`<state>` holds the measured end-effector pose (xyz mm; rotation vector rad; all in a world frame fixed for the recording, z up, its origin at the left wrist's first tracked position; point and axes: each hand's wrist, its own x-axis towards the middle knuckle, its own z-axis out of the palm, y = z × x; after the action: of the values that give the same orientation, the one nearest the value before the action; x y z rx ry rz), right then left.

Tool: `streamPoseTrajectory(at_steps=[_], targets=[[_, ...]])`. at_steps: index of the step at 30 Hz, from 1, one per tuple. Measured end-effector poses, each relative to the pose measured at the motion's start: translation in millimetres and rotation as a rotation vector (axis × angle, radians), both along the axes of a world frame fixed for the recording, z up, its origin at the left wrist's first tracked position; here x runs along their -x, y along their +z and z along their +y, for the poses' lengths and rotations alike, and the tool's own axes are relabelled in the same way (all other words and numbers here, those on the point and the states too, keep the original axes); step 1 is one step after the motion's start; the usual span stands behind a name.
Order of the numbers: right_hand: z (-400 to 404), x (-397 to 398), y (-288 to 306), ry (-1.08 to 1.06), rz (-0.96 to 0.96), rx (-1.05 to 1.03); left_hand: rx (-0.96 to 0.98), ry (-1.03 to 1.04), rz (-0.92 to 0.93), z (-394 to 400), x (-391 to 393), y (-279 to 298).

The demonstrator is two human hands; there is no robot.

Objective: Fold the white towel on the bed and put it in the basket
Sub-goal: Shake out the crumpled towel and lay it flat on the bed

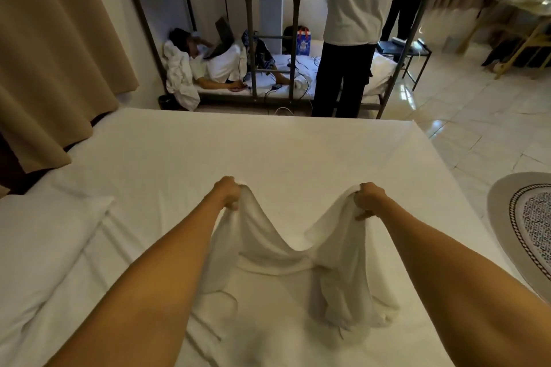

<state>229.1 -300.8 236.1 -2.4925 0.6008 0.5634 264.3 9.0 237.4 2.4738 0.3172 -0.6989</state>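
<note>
The white towel (274, 247) hangs between my two hands above the white bed (268, 146). My left hand (228, 192) grips one upper corner, and my right hand (368, 201) grips the other. The towel sags in the middle, and its lower edges rest crumpled on the sheet near me. No basket is in view.
A white pillow (44, 235) lies on the bed at the left. Beige curtains (53, 48) hang at the left. Beyond the bed stands a metal bunk bed (253, 39) with one person lying in it and another person (351, 30) standing beside it. A round rug (524, 229) lies on the tiled floor at the right.
</note>
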Motion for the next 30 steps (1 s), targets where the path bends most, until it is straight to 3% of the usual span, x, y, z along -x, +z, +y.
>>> streamPoseTrajectory(at_steps=[3, 9, 12, 15, 17, 21, 26, 30], targets=[[-1.9, -31.5, 29.0, -0.071, -0.191, -0.035, 0.109, 0.033, -0.179, -20.5, -31.8, 29.8], [-8.8, -71.7, 111.6, -0.069, -0.677, -0.024, 0.123, 0.078, -0.602, -50.5, -68.7, 135.9], [0.7, -75.2, 151.3, -0.088, -0.876, -0.052, 0.269, 0.097, -0.834, -55.6, -65.5, 175.0], [10.1, -72.2, 170.4, -0.079, -1.035, -0.058, 0.348, 0.092, -0.987, -54.5, -53.4, 191.7], [14.6, -60.5, 168.3, -0.029, -1.074, -0.025, 0.339, 0.060, -0.992, -49.6, -41.4, 184.6], [18.7, -17.2, 110.7, 0.128, -0.953, 0.198, 0.166, -0.073, -0.855, -25.0, -1.0, 118.1], [18.8, 76.6, -19.9, 0.248, -0.513, 0.409, -0.120, -0.189, -0.499, 8.1, 74.8, -5.7], [19.0, 151.1, -113.0, 0.344, -0.240, 0.433, -0.215, -0.252, -0.341, 29.4, 144.2, -89.3]])
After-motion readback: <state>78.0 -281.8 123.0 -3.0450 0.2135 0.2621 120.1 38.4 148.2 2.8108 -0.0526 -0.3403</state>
